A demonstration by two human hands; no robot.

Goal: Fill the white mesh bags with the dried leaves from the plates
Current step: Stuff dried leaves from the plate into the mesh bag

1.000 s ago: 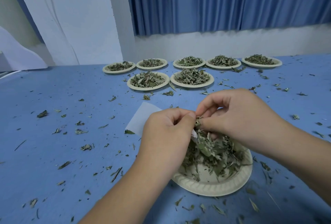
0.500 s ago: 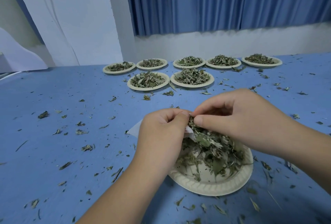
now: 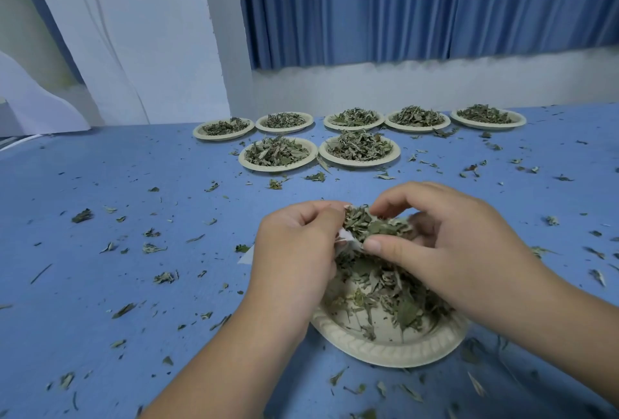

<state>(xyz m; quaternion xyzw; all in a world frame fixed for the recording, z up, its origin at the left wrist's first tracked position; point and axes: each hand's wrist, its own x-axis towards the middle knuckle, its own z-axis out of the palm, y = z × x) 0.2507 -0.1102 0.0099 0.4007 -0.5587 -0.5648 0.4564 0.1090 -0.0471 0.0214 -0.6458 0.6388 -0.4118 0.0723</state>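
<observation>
Low in the middle of the view, two bare hands close together above the near plate [image 3: 385,350], a pale one with a ribbed rim, resting on the blue counter [image 3: 100,284]. Left hand [image 3: 294,251] with fingers curled inward, thumb and fingertips pinching the white mesh bag [image 3: 346,240] — only a small crumpled white patch of it in sight between the two hands, plus a pale corner just left of that hand at counter level, perhaps of the same bag; the rest hidden behind the hand. Right hand [image 3: 445,244] coming in from the right, thumb below and curled fingers above, gripping a clump of dried leaves [image 3: 371,226] right against the white patch and touching the left fingertips. Impossible to tell whether any leaves already inside the bag. Under the hands, a loose heap of leaves [image 3: 385,288] over the far part of the near plate, the near part mostly bare. Farther back on the counter, well apart from the hands, seven more heaped plates — a left front plate [image 3: 278,168] and a right front plate [image 3: 360,164] side by side, nearly touching, and behind them a back row of five plates [image 3: 417,127] near the wall. Leaf scraps [image 3: 82,216] strewn all over the counter, on every side of the near plate. Beyond the counter's far edge, a pleated blue curtain [image 3: 402,6] above a pale wall band, with white sheeting [image 3: 134,33] to the left.
</observation>
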